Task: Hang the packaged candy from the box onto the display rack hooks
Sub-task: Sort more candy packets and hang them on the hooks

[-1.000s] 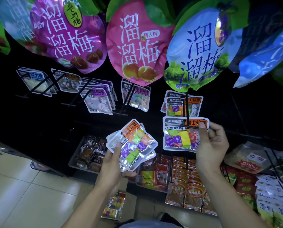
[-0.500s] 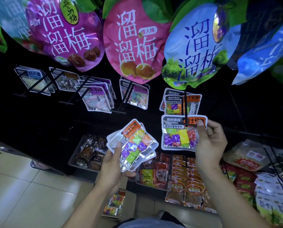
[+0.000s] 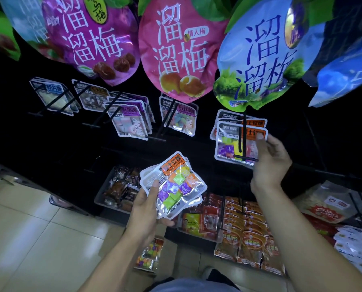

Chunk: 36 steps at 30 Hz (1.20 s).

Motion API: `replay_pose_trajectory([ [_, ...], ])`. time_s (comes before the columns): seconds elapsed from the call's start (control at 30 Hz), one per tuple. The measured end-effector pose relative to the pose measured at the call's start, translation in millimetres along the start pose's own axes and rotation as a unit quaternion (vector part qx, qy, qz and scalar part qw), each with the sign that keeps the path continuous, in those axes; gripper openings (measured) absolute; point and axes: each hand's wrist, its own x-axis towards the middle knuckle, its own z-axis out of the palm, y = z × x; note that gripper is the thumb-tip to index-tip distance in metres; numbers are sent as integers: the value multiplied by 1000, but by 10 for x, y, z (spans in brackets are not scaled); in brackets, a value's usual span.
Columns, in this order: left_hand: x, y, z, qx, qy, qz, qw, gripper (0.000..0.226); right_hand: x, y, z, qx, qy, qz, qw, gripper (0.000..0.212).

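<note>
My left hand (image 3: 147, 209) grips a small stack of clear candy packs (image 3: 175, 184) with orange labels and coloured cubes inside, held low at the middle of the view. My right hand (image 3: 268, 163) pinches the right side of another such candy pack (image 3: 228, 144), which sits on a black rack hook (image 3: 243, 133) in front of more of the same packs. The hook's bar passes over the front of that pack. Down by my feet lies the box with candy packs (image 3: 148, 255) in it.
Other hooks to the left carry marshmallow and candy packs (image 3: 131, 123). Big plum-snack bags (image 3: 182, 51) hang overhead. Below are trays of dark wrapped sweets (image 3: 121, 188) and red-orange snack packs (image 3: 247, 232). Tiled floor lies at the left.
My right hand has pushed its candy pack up and back along the hook, toward the packs hanging there. The left hand keeps holding its stack, almost still.
</note>
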Motion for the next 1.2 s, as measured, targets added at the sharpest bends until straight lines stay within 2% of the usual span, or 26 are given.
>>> replay_pose_trajectory([
  [0.2,-34,-4,-44,-2,4,-7,1000,35,260,133,134,-3,29,56,998,21],
  [0.27,-47,7,-57,-3,4,-4,1000,34,210,145,87,29,54,65,996,28],
  [0.37,-61,44,-68,2,2,4,1000,33,-27,198,-9,32,74,123,989,22],
  [0.4,-63,55,-70,7,2,5,1000,32,-151,207,-21,5,43,158,986,18],
  [0.47,-65,77,-65,16,-4,8,1000,31,-425,203,-37,-62,-88,212,971,12],
  [0.57,-66,88,-35,36,-13,21,999,27,-784,73,-19,-162,-286,193,925,41],
  [0.7,-48,45,-23,56,-30,38,997,31,-993,-65,45,-204,-382,142,890,42],
  [0.9,-18,-11,-11,47,-60,38,996,39,-954,-102,-32,-231,-385,145,882,27],
  [1.07,-12,11,-11,50,-49,41,997,40,-864,-156,-177,-171,-322,150,919,32],
  [1.2,-13,19,-44,36,-31,41,998,34,-751,-305,-355,-130,-323,98,932,36],
])
